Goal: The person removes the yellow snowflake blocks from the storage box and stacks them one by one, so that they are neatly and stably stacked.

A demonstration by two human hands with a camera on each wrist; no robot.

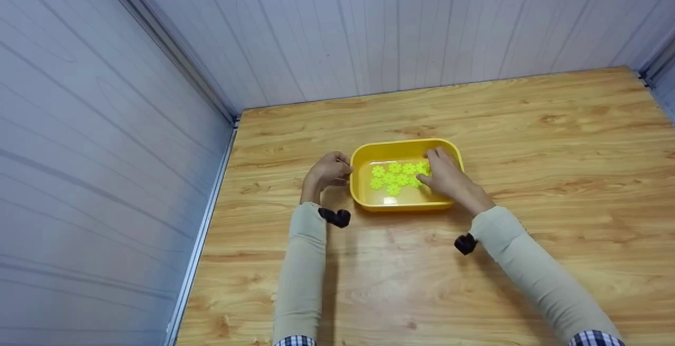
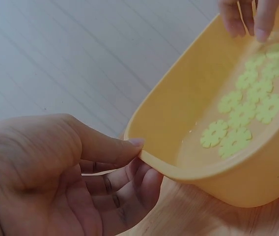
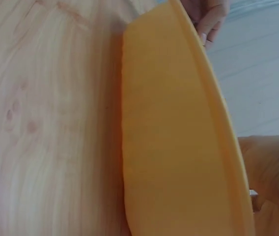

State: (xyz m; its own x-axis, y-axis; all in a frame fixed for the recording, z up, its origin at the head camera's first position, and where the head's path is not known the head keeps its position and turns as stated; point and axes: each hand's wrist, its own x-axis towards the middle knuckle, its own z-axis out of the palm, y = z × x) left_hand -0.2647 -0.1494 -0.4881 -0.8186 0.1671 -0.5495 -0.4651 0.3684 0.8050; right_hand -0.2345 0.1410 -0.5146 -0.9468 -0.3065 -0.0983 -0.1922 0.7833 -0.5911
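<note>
A yellow plastic basin (image 1: 403, 207) stands on the wooden table. My left hand (image 1: 331, 169) pinches its left rim; in the left wrist view, the thumb (image 2: 109, 149) lies over the rim with curled fingers below. Several flat yellow-green flower-shaped pieces (image 1: 393, 190) with notched edges and a small centre hole lie on the basin floor. My right hand (image 1: 451, 174) reaches over the near right rim into the basin, thumb and fingers apart above the rightmost pieces. Nothing shows between them. In the right wrist view, the basin's outer wall (image 3: 174, 123) hides most of that hand.
A pale panelled wall (image 1: 369, 29) rises behind the table (image 1: 379, 282), with another panelled wall (image 1: 95, 151) along the left side. Black wrist cameras sit on both beige sleeves (image 1: 303, 267).
</note>
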